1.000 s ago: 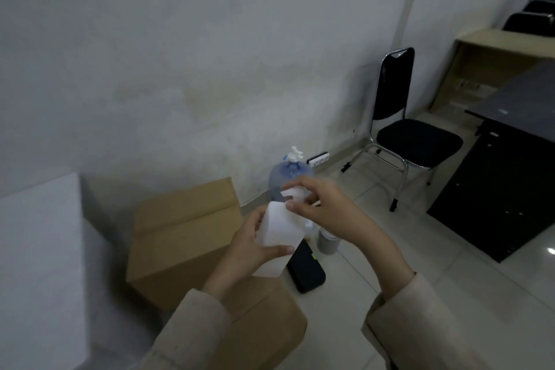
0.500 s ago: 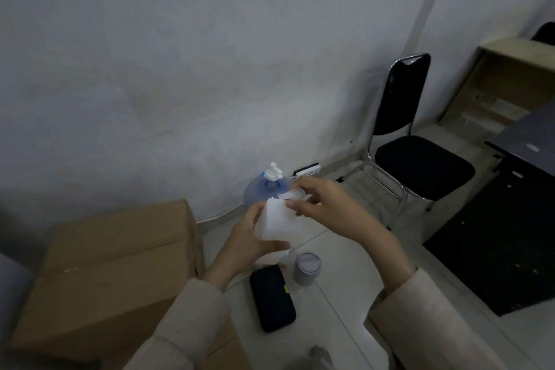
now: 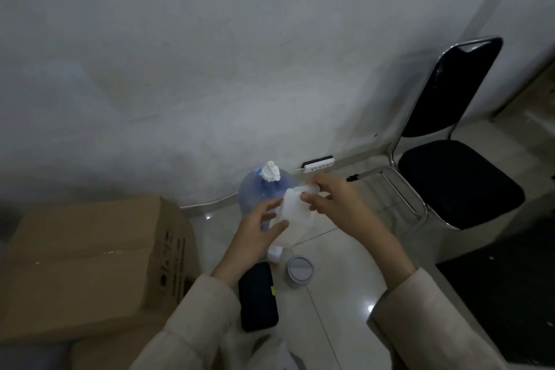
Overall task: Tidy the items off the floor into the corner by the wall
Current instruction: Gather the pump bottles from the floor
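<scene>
I hold a white plastic container (image 3: 295,221) in the air above the floor. My left hand (image 3: 258,230) grips its lower body from the left, thumb across the front. At its top, my right hand (image 3: 333,200) has its fingers curled round the cap (image 3: 309,188). On the tiles below lie a black flat case (image 3: 258,297), a small grey round tin (image 3: 299,272) and a small white cube (image 3: 274,253).
A blue water jug (image 3: 261,192) with a white pump stands against the wall (image 3: 210,69). A white power strip (image 3: 318,163) lies at the wall's foot. Cardboard boxes (image 3: 90,264) stand at left, a black chair (image 3: 450,159) at right, dark furniture (image 3: 516,294) at lower right.
The view has swung left and downward, so the boxes and jug shifted in frame. Both hands keep hold of the white container, now carried lower and nearer the jug.
</scene>
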`<action>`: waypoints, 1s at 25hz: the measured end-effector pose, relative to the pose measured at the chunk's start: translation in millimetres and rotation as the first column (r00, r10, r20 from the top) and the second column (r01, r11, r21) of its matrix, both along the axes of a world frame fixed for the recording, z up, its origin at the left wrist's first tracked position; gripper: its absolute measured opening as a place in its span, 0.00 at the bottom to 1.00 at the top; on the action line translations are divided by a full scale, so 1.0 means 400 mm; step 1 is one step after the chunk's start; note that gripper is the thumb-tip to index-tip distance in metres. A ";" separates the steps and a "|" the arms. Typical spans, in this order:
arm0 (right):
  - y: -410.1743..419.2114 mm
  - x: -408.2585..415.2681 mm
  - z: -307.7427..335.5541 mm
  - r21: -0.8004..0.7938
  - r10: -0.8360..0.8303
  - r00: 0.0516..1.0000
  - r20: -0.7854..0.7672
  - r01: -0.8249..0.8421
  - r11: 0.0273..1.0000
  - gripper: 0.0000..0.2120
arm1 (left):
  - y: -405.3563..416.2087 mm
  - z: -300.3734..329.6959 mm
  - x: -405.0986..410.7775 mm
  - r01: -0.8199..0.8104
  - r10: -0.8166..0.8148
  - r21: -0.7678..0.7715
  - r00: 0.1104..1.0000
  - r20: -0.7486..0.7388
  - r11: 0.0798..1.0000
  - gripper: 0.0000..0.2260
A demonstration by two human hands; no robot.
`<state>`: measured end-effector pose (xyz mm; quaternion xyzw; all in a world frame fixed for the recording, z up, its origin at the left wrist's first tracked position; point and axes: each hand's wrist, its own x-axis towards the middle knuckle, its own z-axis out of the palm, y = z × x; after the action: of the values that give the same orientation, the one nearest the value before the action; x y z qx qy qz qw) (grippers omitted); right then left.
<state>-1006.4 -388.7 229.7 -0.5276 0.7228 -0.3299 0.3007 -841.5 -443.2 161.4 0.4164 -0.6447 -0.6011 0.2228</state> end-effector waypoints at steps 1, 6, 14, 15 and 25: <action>-0.010 -0.021 -0.017 0.004 -0.029 1.000 0.006 0.029 1.000 0.03 | -0.012 -0.006 -0.022 0.002 -0.002 0.008 1.000 0.012 1.000 0.15; -0.041 -0.134 -0.124 0.055 -0.184 0.980 0.080 0.180 0.982 0.06 | -0.052 -0.045 -0.141 0.052 -0.055 0.050 0.996 0.074 0.997 0.14; -0.140 -0.334 -0.328 0.193 -0.195 0.974 0.115 0.170 0.966 0.03 | -0.122 -0.213 -0.335 -0.051 0.023 0.165 0.985 0.169 0.985 0.14; -0.152 -0.358 -0.362 0.207 -0.192 0.973 0.130 0.163 0.965 0.04 | -0.131 -0.234 -0.356 -0.082 0.051 0.175 0.983 0.175 0.981 0.14; -0.300 -0.433 -0.916 0.396 -0.240 0.942 0.236 0.132 0.909 0.05 | -0.270 -0.680 -0.387 -0.258 0.261 -0.062 0.882 0.393 0.964 0.19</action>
<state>-1179.4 -508.5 -136.6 -0.3366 0.7701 -0.2840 0.4615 -996.4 -551.3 -110.7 0.6113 -0.6173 -0.4662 0.1675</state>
